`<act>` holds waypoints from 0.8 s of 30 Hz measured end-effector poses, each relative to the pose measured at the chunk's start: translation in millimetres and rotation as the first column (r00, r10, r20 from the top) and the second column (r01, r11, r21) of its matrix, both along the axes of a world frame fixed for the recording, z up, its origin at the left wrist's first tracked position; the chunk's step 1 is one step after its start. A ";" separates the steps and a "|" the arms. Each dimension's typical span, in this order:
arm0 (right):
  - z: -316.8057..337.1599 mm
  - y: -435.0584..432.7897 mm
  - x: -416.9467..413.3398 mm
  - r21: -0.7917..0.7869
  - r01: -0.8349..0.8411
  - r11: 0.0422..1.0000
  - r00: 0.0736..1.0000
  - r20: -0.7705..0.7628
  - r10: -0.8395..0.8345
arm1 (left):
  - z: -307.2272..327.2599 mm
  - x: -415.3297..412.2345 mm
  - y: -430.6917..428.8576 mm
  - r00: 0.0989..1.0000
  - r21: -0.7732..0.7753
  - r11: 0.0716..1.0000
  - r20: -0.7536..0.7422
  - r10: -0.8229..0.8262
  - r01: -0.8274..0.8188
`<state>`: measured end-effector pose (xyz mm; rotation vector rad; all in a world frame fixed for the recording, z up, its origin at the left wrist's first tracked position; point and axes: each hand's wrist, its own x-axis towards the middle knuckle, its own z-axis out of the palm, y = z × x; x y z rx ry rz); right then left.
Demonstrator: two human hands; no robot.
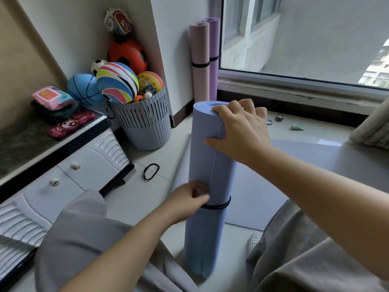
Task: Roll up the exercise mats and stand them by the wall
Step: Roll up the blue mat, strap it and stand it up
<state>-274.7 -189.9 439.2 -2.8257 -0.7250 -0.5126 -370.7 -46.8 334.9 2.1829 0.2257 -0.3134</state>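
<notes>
Head view: right hand clamps the rolled blue foam mat's top, left hand pinches its thin black elastic band; if that slips, the roll likely springs loose.

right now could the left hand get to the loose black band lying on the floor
Probably yes, but not freely. The black band lies in the open on bare floor, just left of the blue mat, with nothing over it. The left hand is busy at the band around the mat, so it would have to let go first.

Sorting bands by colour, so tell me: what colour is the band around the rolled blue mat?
Black band, on the blue mat; head view.
</notes>
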 end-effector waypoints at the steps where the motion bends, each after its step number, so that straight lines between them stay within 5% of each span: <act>1: 1.2 0.5 0.0 -0.021 -0.008 1.000 1.000 -0.010 0.008 | 7.5 1.7 4.1 0.993 0.018 0.997 0.089 0.075 -0.077; 5: 8.8 3.8 -5.6 0.038 -0.121 0.992 0.966 -0.223 0.127 | 47.1 12.4 8.5 0.851 -0.246 0.916 0.353 0.390 -0.318; 9: 36.2 -1.2 -3.2 -0.052 -0.333 0.942 0.890 -0.347 0.295 | 86.7 26.4 -0.2 0.866 -0.502 0.799 0.175 0.468 -0.331; 14: 60.2 -12.5 -11.4 0.158 -0.440 0.884 0.796 -0.386 0.465 | 111.9 27.7 -0.3 0.898 -0.508 0.779 0.027 0.440 -0.367; 19: 48.8 -34.2 -7.4 -0.020 -0.457 0.889 0.856 -0.283 0.433 | 124.2 21.3 6.9 0.921 -0.410 0.836 -0.019 0.390 -0.363; 24: 32.2 -32.9 -12.7 -0.015 -0.504 0.864 0.775 -0.449 0.444 | 128.1 13.6 4.5 0.937 -0.362 0.871 -0.022 0.348 -0.332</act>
